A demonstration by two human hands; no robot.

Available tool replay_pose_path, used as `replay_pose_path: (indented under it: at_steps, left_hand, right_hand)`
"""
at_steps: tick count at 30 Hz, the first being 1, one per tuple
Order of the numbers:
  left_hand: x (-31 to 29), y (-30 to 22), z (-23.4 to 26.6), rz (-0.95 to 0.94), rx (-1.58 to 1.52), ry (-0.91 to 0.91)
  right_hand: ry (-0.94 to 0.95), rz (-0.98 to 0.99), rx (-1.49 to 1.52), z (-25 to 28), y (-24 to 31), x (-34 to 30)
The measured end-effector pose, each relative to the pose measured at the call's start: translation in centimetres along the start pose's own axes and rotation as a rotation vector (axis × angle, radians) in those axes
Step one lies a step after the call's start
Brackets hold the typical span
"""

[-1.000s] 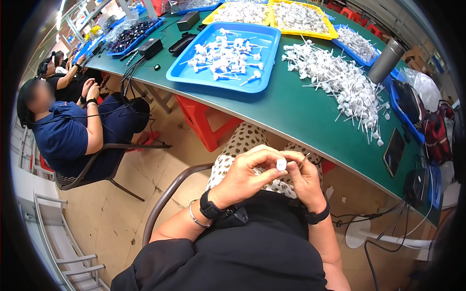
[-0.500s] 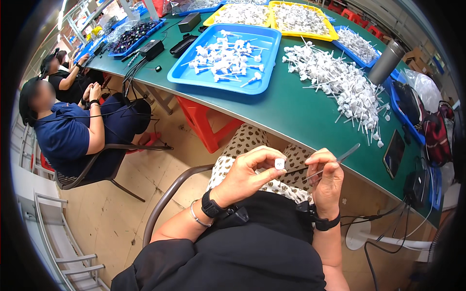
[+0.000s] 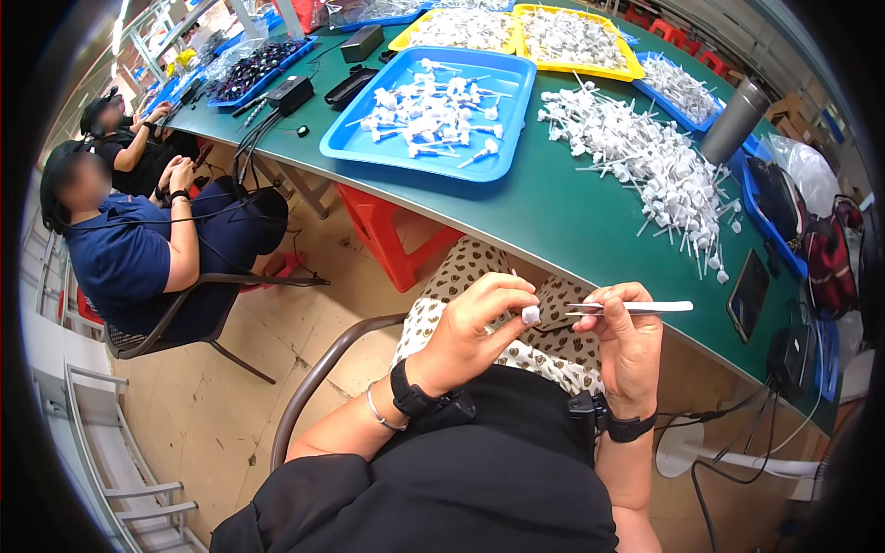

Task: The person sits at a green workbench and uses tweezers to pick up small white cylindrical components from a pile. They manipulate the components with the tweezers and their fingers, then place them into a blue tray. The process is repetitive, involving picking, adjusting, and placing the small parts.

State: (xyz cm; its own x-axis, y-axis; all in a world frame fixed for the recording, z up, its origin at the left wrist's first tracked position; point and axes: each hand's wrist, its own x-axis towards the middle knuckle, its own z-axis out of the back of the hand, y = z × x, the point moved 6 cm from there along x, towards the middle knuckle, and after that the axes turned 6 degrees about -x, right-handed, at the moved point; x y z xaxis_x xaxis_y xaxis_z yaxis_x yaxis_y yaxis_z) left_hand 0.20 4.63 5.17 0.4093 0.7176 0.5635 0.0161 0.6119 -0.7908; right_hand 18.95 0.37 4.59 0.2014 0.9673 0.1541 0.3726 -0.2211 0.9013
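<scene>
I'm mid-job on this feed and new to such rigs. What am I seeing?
No machine here: someone works bare-handed, filmed by a wide fisheye camera worn on their head and looking down, so straight edges bend. The left hand pinches a small white blocky piece. The right hand holds slim silver-coloured tweezers, tips toward that piece but apart from it. On the flat green tabletop are a blue rectangular plastic tray of white stemmed parts, a loose heap of similar parts, and a grey cylindrical bottle.
</scene>
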Motion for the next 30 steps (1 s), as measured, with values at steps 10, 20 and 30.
replay_pose_path:
  at_steps: [10,20,30]
  left_hand:
    - [-0.2,-0.2,0.0,-0.038,0.087,-0.011]
    - [-0.6,0.9,0.0,0.202,-0.151,-0.016]
    - [-0.9,1.6,-0.2,0.308,-0.241,0.022]
  right_hand:
    - [-0.043,0.037,-0.146,-0.5,0.7,0.0]
    - [-0.091,0.108,-0.178,0.3,1.3,-0.2]
    - [-0.076,0.114,-0.169,0.2,1.8,-0.5]
